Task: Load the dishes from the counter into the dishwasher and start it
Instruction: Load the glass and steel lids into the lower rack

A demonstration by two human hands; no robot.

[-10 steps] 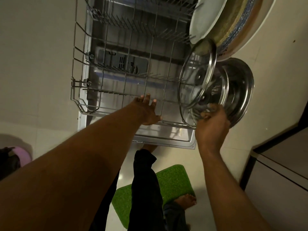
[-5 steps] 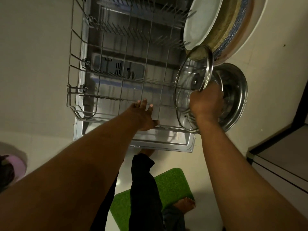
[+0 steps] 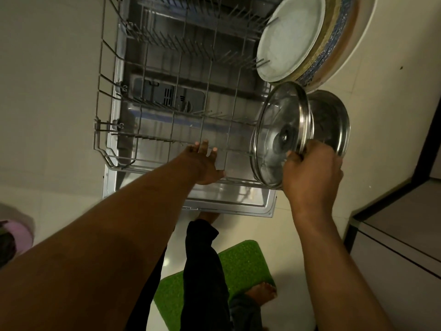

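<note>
Your right hand (image 3: 312, 170) grips the glass lid (image 3: 279, 130) at its lower right edge, fingers curled over the steel band that rims it. The lid stands on edge, nearly upright, at the front right corner of the lower rack (image 3: 105, 96), which is pulled out over the open door. Your left hand (image 3: 205, 163) lies open on the rack's front rail, fingers straight, holding nothing; it looks to be steadying the rack.

Treat the lid as stiff, brittle and fairly weighty for its size. The glass will not flex, so a knock against metal is what to fear, not bending. A steel dish (image 3: 334, 120) stands on edge just beside it to the right; whether the two touch cannot be told from here. The plates (image 3: 291, 37) stand farther back along the same side.

The rim band is the sound place to hold, as you do now: it gives your fingers an edge to hook, where the bare glass face would be smooth and likely slippery if wet. The knob at the centre is the other fair grip, though which face it sits on is hard to make out through the glass.

Being round, the lid will probably roll or tip once freed unless the tines (image 3: 155, 139) catch it on both sides, so seat it between them before you loosen your fingers.
</note>
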